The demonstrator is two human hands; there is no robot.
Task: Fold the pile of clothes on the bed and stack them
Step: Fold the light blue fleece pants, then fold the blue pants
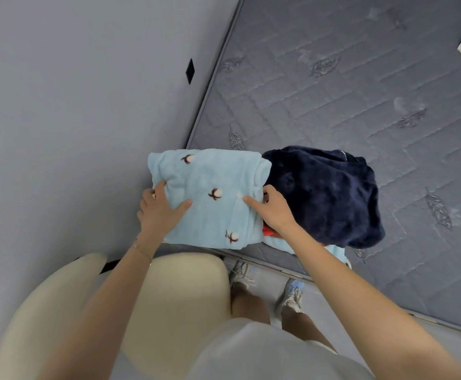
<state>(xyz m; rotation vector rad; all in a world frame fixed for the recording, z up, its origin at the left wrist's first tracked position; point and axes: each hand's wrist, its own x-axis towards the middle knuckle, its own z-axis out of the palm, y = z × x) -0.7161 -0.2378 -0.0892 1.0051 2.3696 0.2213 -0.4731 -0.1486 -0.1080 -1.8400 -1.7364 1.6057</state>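
Grip: left hand [160,208] and right hand [273,212] clamp opposite sides of folded blue fleece [210,185], thumbs on top. Fleece at bed [361,91] corner, beside navy garment [325,193]. Risks: uneven release lets bulky fold spring open; fleece possibly overhanging edge, could slide off.

The single head-worn camera looks steeply down, close over the arms. The left hand [159,212] and right hand [273,212], gripping a cloth [210,174], sit mid-frame; bed [333,83] stretches beyond and right of them, shoes [292,294] nearer the wearer.
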